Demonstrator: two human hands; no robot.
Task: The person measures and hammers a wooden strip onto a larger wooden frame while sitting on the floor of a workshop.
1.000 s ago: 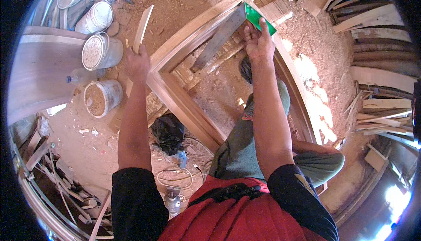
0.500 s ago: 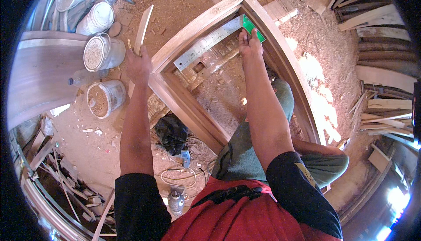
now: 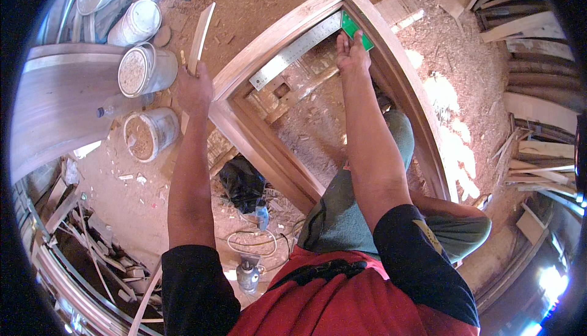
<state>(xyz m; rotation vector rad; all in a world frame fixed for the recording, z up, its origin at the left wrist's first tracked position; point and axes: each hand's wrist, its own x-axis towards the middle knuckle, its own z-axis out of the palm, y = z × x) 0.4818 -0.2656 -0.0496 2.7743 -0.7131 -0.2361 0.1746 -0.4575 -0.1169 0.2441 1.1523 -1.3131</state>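
Note:
My right hand (image 3: 353, 53) is closed on the green handle of a try square (image 3: 296, 53), near the far right corner of a wooden frame (image 3: 403, 70). Its metal blade runs left along the inner side of the frame's far rail. My left hand (image 3: 195, 91) grips a thin wood strip (image 3: 202, 30) that points up and away, just outside the frame's left corner. A slim yellowish stick (image 3: 183, 59) also pokes out of that hand; its kind is unclear. The frame leans close to my bent leg.
Several white buckets (image 3: 147, 70) stand at the left, with a clear plastic bottle (image 3: 119, 107) between two of them. A black bag (image 3: 241, 183), a blue bottle (image 3: 262, 215) and a corded power tool (image 3: 247, 275) lie near my left side. Stacked boards (image 3: 541, 107) line the right.
The whole view has shifted slightly. My right hand and the square have edged a little toward the frame's far corner. My left hand keeps its grip on the strip.

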